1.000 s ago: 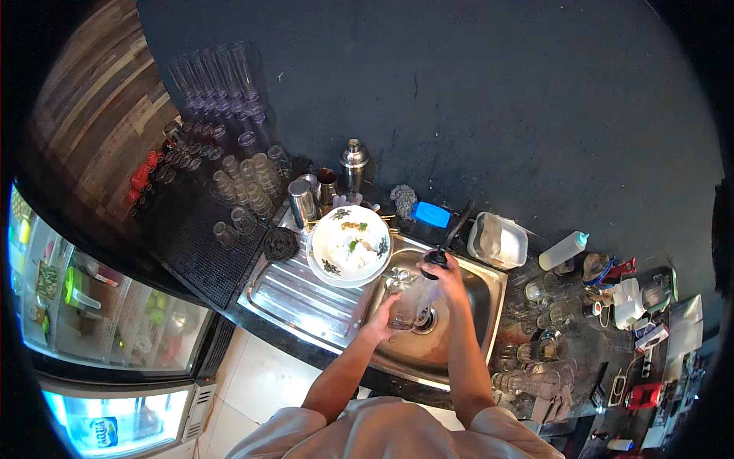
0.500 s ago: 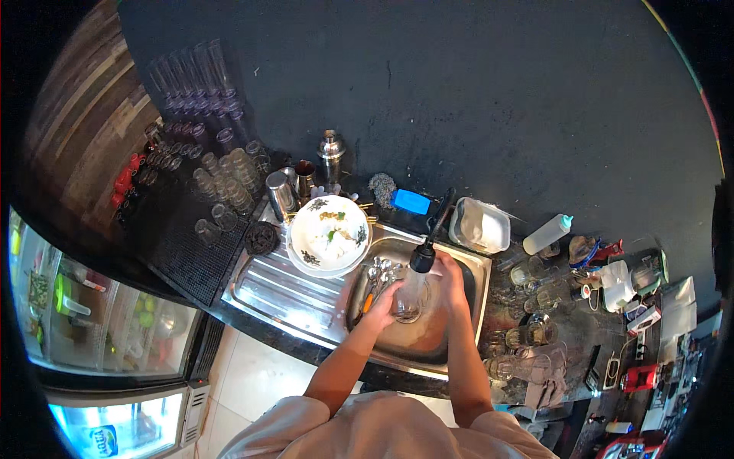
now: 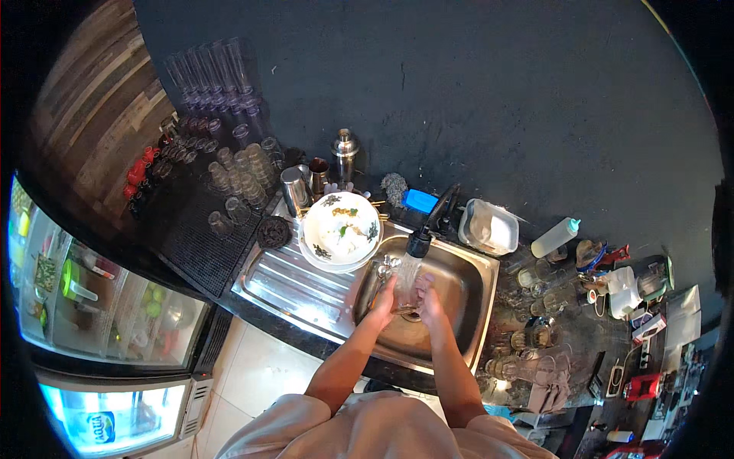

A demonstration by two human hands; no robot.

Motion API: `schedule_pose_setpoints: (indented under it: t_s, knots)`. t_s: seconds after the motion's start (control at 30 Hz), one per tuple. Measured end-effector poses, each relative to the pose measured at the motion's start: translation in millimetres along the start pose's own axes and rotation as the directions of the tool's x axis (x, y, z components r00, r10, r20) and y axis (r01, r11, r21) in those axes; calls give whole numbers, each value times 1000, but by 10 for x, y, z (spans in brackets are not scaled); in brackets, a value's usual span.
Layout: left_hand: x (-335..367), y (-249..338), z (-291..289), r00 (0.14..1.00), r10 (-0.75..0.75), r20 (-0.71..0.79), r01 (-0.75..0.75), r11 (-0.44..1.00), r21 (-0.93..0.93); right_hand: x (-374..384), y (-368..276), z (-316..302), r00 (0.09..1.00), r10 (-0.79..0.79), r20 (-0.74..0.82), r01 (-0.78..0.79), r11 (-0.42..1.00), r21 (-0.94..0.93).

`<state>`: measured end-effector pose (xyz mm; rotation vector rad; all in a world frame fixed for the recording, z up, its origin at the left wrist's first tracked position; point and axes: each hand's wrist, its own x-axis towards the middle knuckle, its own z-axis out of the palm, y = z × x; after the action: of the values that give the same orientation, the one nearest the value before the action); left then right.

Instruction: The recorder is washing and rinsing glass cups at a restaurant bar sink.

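Observation:
My left hand (image 3: pixel 383 304) and my right hand (image 3: pixel 430 297) are close together over the steel sink (image 3: pixel 460 320), under the black faucet (image 3: pixel 419 243). A stream of water falls between them. Both hands are closed around what looks like a clear drinking glass (image 3: pixel 407 297), blurred by the water. Spoons and other cutlery (image 3: pixel 387 265) lie at the sink's left side, partly hidden behind my left hand.
A stack of white bowls (image 3: pixel 312 243) with food scraps stands on the drainboard (image 3: pixel 294 298). Behind the sink are a blue sponge (image 3: pixel 420 201), a scourer (image 3: pixel 394 188) and a plastic tub (image 3: pixel 489 227). Glass mugs (image 3: pixel 527 336) crowd the right counter; upturned glasses (image 3: pixel 245 176) stand left.
My right hand has come down from beside the faucet head to the glass, nearer my left hand. The water stream now looks wider. The whole view has shifted slightly.

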<state>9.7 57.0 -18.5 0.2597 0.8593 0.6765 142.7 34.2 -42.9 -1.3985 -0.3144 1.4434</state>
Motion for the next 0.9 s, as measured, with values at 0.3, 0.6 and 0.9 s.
schedule_pose_setpoints:
  t_s: [0.3, 0.6, 0.9]
  knots:
    - [100, -81, -317, 964, 194, -180, -179, 979, 98, -256, 164, 287, 927, -288, 240, 356, 876, -324]
    - [26, 52, -188, 970, 188, -155, -93, 873, 479, -270, 55, 276, 931, 258, 258, -297, 947, 123]
    - [-71, 107, 51, 805, 583, -107, -364, 628, 688, 513, 641, 104, 992, -126, -22, 125, 991, -57]
